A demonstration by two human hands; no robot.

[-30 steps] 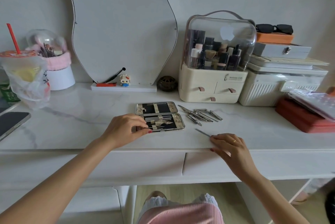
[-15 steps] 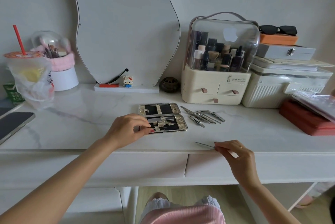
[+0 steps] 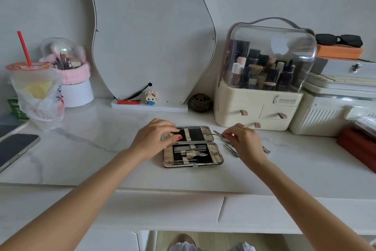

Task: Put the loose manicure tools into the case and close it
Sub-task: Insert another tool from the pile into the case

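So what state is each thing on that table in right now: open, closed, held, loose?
manicure case: open flat, some tools strapped in.
left hand: fingers resting on the case's far half.
right hand: pinching a thin metal tool beside the case.
loose tools: lying on the table.
cosmetics organizer: lid and drawers closed.
drink cup: lidded, straw in.

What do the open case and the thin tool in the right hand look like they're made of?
Manicure case: seemingly a rigid shell, its border woven or embossed in pale gold; dark matte lining, possibly fabric, with textured straps. Thin tool, pinched by the right hand: probably polished steel, silvery and glinting. Left hand rests on the lid.
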